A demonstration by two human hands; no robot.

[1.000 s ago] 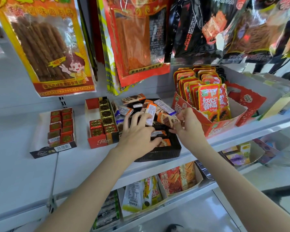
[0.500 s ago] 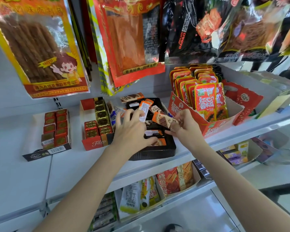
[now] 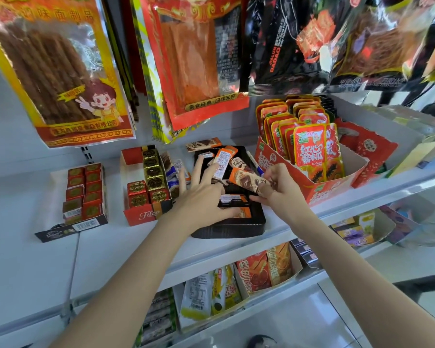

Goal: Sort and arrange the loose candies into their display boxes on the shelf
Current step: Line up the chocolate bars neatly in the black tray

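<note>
Meanwhile, both hands work over the black display box (image 3: 236, 228) on the white shelf (image 3: 111, 247). The left hand (image 3: 204, 197) pinches an orange candy bar (image 3: 222, 160) upright between its fingers above the box. The right hand (image 3: 279, 189) is clamped on a second orange-and-brown bar (image 3: 246, 180), tilted across the box's right side. More bars lie inside the box. Just left stands a red box (image 3: 141, 214) of gold-wrapped candies (image 3: 152, 169).
</note>
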